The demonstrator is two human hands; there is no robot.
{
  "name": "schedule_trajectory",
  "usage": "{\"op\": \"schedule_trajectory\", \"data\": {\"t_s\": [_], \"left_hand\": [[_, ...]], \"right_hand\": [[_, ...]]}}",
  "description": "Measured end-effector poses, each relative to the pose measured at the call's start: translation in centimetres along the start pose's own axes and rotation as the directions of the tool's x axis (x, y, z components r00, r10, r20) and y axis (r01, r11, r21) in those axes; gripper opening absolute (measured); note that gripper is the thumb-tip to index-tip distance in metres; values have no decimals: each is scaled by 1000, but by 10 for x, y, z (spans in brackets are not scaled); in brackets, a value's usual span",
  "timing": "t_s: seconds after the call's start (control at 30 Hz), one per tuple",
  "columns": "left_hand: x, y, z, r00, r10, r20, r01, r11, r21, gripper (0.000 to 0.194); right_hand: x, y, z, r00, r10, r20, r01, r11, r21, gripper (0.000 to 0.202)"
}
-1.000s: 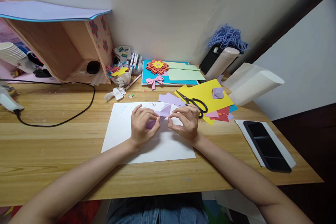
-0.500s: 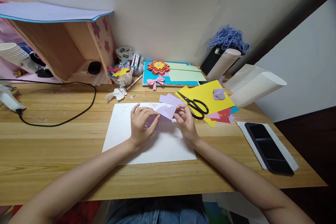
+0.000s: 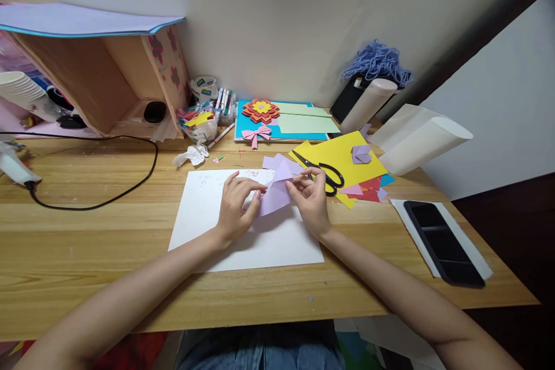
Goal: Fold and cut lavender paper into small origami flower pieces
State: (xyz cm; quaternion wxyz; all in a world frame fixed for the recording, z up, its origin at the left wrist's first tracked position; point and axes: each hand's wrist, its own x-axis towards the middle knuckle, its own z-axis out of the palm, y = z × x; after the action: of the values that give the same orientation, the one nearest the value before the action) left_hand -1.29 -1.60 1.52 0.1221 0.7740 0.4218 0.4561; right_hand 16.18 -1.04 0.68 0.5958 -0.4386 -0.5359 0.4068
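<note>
A creased piece of light purple paper (image 3: 276,196) is held up between both hands, with a pointed flap at its top. My left hand (image 3: 237,206) pinches its left edge between thumb and fingers. On the right edge, my right hand (image 3: 310,195) grips it with thumb and bent fingers. Below the hands lies a white sheet (image 3: 195,231) with small coloured marks near its top. Black-handled scissors (image 3: 332,176) rest just beyond my right hand, partly over yellow paper (image 3: 359,156). More purple paper (image 3: 268,162) lies behind the held piece.
A folded purple piece (image 3: 361,154) sits on the yellow paper, near red and pink scraps (image 3: 368,191). At right is a phone (image 3: 442,243). Behind stand a paper flower (image 3: 261,111) on a blue sheet, markers (image 3: 224,101) and an open box (image 3: 167,81). A black cable (image 3: 108,207) curves at left.
The purple paper has turned and opened out between my hands, showing a pointed flap at the top and a wider part below. Both hands have shifted slightly around its edges.
</note>
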Motion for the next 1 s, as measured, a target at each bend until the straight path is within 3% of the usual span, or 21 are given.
{"op": "schedule_trajectory", "data": {"t_s": [0.1, 0.2, 0.27, 0.4, 0.53, 0.63, 0.73, 0.8, 0.9, 1.0], "left_hand": [[1, -1, -1, 997, -65, 45, 70, 992, -103, 16], [1, -7, 2, 969, -208, 130, 233, 947, -223, 24], [2, -14, 6, 935, -285, 211, 343, 878, -334, 40], [4, -23, 13, 880, -286, 379, 466, 671, -577, 58], [8, -22, 11, 803, -272, 530, 586, 519, -622, 67], [9, -21, 9, 801, -351, 485, 598, 485, -638, 65], [9, -25, 9, 807, -492, 326, 577, 545, -608, 62], [9, -29, 10, 808, -544, 225, 556, 578, -597, 62], [9, -32, 13, 817, -541, 199, 535, 582, -613, 60], [7, -32, 14, 849, -490, 201, 501, 622, -602, 57]], "right_hand": [[12, 4, -11, 995, -46, 87, 54, 995, -87, 13], [19, 10, -20, 977, -11, 213, 31, 995, -92, 7], [21, 13, -23, 958, 30, 285, -12, 998, -65, 9], [20, 14, -23, 909, 62, 412, -47, 998, -48, 13], [17, 13, -19, 898, 92, 431, -92, 996, -20, 11], [15, 12, -15, 914, 211, 346, -236, 971, 31, 26], [13, 10, -12, 854, 391, 344, -458, 879, 137, 44], [11, 9, -10, 813, 448, 371, -539, 820, 191, 52], [10, 9, -9, 841, 413, 349, -505, 832, 231, 62], [10, 11, -8, 893, 344, 290, -407, 892, 197, 50]]}}
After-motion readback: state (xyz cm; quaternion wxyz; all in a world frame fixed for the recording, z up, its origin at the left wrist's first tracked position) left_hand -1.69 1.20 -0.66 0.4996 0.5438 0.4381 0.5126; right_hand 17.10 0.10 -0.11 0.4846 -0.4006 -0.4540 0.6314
